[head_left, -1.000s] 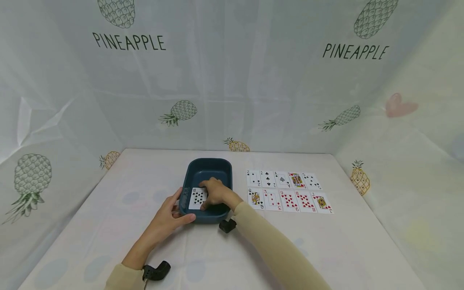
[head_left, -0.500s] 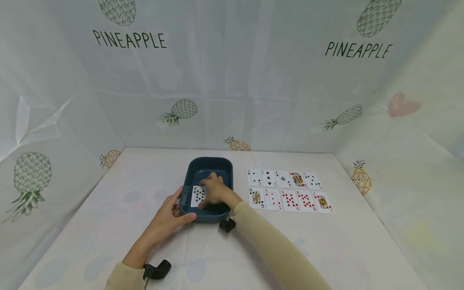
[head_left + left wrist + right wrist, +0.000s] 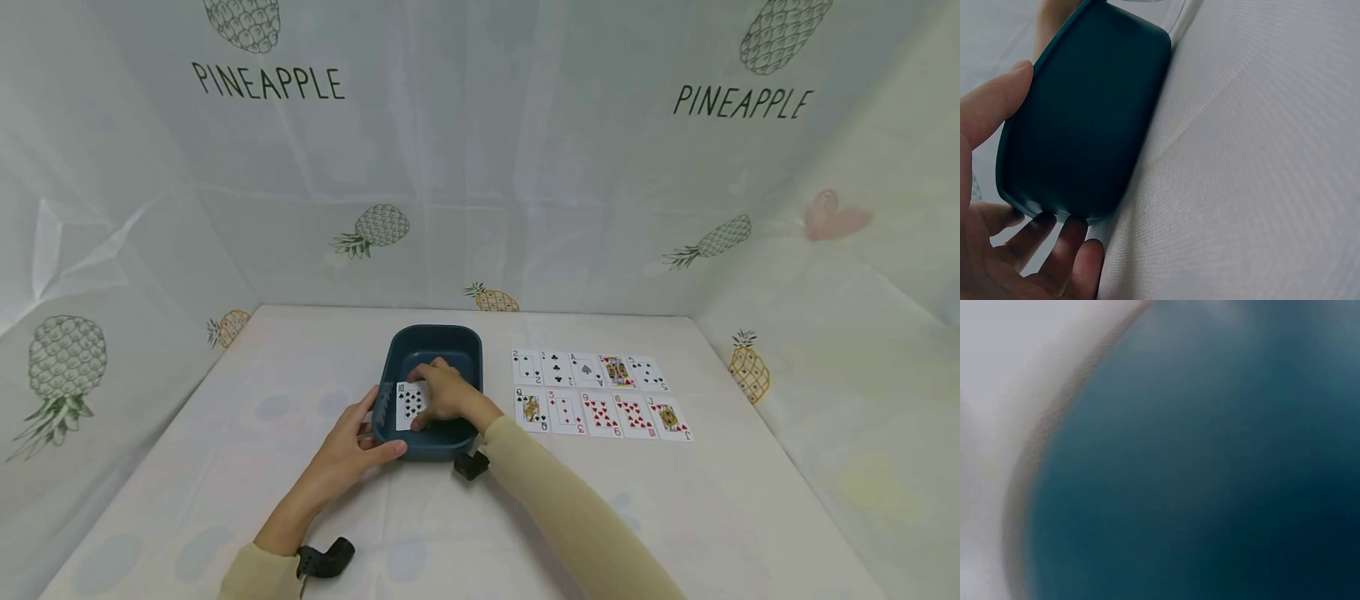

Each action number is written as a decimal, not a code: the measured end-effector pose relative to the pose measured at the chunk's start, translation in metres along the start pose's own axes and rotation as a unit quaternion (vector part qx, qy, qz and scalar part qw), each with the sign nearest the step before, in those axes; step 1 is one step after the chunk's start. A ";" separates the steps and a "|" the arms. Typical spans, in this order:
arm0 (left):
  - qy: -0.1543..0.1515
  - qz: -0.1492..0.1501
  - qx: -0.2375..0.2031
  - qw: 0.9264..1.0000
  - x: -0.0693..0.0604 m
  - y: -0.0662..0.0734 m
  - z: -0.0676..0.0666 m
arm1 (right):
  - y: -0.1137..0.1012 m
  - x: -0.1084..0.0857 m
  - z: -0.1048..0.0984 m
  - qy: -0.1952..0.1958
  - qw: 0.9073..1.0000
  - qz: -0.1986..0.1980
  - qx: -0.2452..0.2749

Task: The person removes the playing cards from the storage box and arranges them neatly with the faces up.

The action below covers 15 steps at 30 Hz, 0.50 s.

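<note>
A dark blue, deep rectangular tray [image 3: 420, 354] stands on the cloth-covered table. My left hand [image 3: 345, 458] holds its near left corner, the thumb at the near side and the fingers against the left side. In the left wrist view, the thumb and fingertips meet the tray wall [image 3: 1085, 119]. Inside the tray lies a playing card [image 3: 409, 404], a black ten, face up. My right hand [image 3: 446, 396] reaches in and grips that card at its right side with thumb and fingers; whether more cards lie beneath is hidden. Blurred blue tray wall [image 3: 1179, 456] fills the right wrist view.
Right of the tray, several face-up playing cards lie in two rows, a far row [image 3: 585, 371] and a near row [image 3: 600, 414]. White pineapple-print cloth [image 3: 480, 167] rises behind the table and at both sides.
The black ten has shifted slightly away from me and to the right inside the tray, the right thumb moving with it. The left hand keeps its place on the tray.
</note>
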<state>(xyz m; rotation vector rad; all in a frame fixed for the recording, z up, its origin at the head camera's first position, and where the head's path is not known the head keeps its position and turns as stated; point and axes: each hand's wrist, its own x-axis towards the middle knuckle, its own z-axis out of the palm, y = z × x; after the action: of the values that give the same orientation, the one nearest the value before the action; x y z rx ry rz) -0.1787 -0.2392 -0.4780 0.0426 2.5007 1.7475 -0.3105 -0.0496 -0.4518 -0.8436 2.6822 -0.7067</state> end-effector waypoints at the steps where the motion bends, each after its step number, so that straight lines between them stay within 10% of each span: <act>1: -0.001 0.000 0.000 1.000 0.000 0.000 0.000 | 0.000 0.000 0.000 0.001 1.000 -0.004 0.001; 15: -0.003 0.001 0.000 1.000 0.002 0.000 0.000 | -0.004 -0.006 -0.003 0.010 0.999 -0.015 -0.027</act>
<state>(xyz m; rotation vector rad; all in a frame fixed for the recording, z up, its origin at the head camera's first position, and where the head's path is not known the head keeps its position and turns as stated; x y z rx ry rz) -0.1807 -0.2394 -0.4778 0.0500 2.4958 1.7458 -0.3046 -0.0475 -0.4470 -0.8977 2.7223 -0.6549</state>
